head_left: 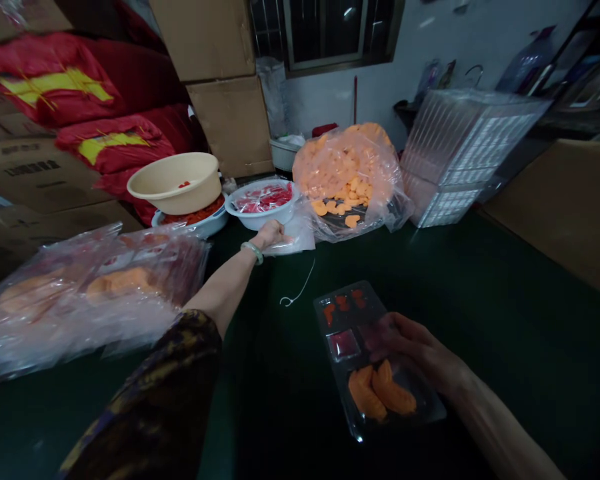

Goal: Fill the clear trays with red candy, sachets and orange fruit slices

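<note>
My left hand [270,233], with a pale green bangle at its wrist, reaches far forward over the table. Its fingers are closed at the edge of some flat clear plastic bags [300,243], just in front of the white basin [260,219]. Close to me, my right hand [420,350] grips the right side of a clear plastic blister tray [333,383], its fingers lying over the middle. Small red pieces [343,303] fill the tray's top, a red packet [344,343] sits in a middle compartment, and orange curved pieces [380,390] lie at the bottom. My fingers partly hide another reddish compartment.
Filled plastic bags [125,293] lie at left. Beyond stand a cream basin [175,183], a large bag of orange pieces [350,177] and stacked clear trays [460,153]. A white string [300,290] rests on the dark green table [275,360]. A cardboard box [560,213] borders the right.
</note>
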Motion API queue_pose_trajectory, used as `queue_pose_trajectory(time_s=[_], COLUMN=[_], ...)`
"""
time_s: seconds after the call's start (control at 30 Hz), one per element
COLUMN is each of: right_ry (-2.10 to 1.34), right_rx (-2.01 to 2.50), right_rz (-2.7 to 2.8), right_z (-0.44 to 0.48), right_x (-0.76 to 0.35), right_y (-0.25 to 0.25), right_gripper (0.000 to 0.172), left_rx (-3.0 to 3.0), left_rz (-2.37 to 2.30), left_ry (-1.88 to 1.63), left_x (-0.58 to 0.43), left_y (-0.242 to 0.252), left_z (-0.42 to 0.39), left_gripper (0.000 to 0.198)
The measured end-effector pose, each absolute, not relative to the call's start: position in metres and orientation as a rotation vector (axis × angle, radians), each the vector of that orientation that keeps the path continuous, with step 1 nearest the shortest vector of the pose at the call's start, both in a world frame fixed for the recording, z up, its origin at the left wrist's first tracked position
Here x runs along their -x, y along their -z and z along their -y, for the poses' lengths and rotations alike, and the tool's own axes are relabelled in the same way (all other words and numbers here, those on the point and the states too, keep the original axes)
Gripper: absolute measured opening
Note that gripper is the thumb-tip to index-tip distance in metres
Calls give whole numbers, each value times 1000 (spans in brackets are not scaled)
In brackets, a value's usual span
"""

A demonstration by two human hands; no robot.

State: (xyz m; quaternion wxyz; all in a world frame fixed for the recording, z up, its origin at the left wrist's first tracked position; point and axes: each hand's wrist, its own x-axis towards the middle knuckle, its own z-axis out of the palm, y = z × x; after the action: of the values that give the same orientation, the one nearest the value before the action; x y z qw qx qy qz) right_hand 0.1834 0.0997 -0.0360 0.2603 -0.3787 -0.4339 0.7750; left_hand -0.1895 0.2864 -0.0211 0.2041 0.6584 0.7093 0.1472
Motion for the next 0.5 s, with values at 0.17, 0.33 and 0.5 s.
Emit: queue_pose_trajectory(time_s=[0.17, 0.33, 0.5], right_ry=[-2085, -2096, -2103], right_rx=[1026, 1024, 976], right_rz=[1183, 1164, 1163], right_z=[-99, -100, -100], right_x=[-181, -179, -181], right_y=[32, 31, 35], right_gripper=[30, 30, 28], left_rx=[-1753, -1703, -1739], left_rz=[-1995, -1916, -1920], left_ry=[-652, -685, -637], left_x=[181, 188, 185], left_y=[39, 33, 29], left_z=[-288, -284, -273], left_gripper=[30, 31, 24])
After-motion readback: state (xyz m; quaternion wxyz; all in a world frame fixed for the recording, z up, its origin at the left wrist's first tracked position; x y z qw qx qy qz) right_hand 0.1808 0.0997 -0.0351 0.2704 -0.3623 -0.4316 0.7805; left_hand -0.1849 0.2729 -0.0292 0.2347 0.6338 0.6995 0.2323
